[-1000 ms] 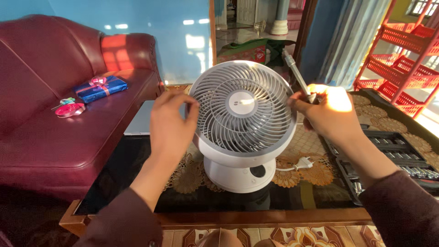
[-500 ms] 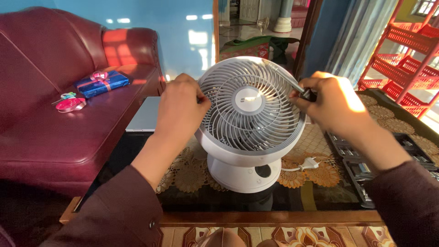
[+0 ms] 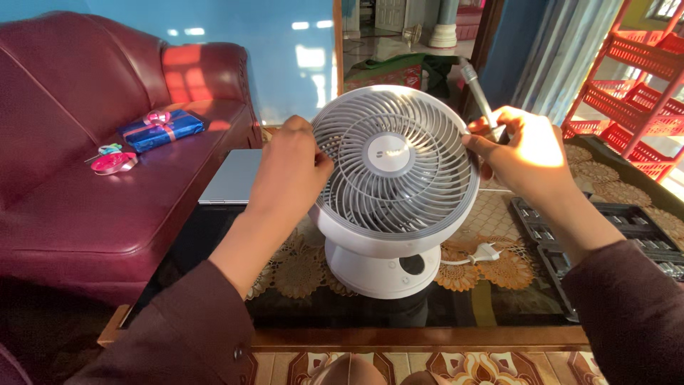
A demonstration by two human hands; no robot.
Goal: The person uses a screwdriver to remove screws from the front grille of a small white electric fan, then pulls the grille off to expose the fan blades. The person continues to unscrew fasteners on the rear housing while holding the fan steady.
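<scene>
Left hand point(image 3: 288, 167), sleeve dark brown, grips the left rim of the white fan point(image 3: 395, 189); fingers curl onto the front grille point(image 3: 388, 160) edge, thumb side toward the camera. Right hand point(image 3: 524, 146) is closed around a screwdriver point(image 3: 477, 89) w/ a grey-silver handle that points up and away; its tip end is hidden behind the fingers, just at the grille's right rim, so contact w/ the fan cannot be told. Fan stands upright on its round base point(image 3: 385, 267) at the centre of a dark glass-topped table point(image 3: 214, 242), grille facing the camera and tilted slightly up. White plug point(image 3: 486, 252) and cord lie on the table just beside the base, right side. Lace-pattern mats point(image 3: 303, 267) lie under and around the fan. Black tool tray point(image 3: 548, 232) w/ small compartments sits at the table's right, near the right forearm. Grey laptop point(image 3: 231, 178), lid shut, lies at the table's far-left edge, behind the left hand. Maroon sofa point(image 3: 85, 207) to the left carries a blue gift box point(image 3: 160, 130) w/ pink ribbon and a pink ribbon roll point(image 3: 114, 162), well apart from both hands. Red racks point(image 3: 634, 78) stand at far right.
</scene>
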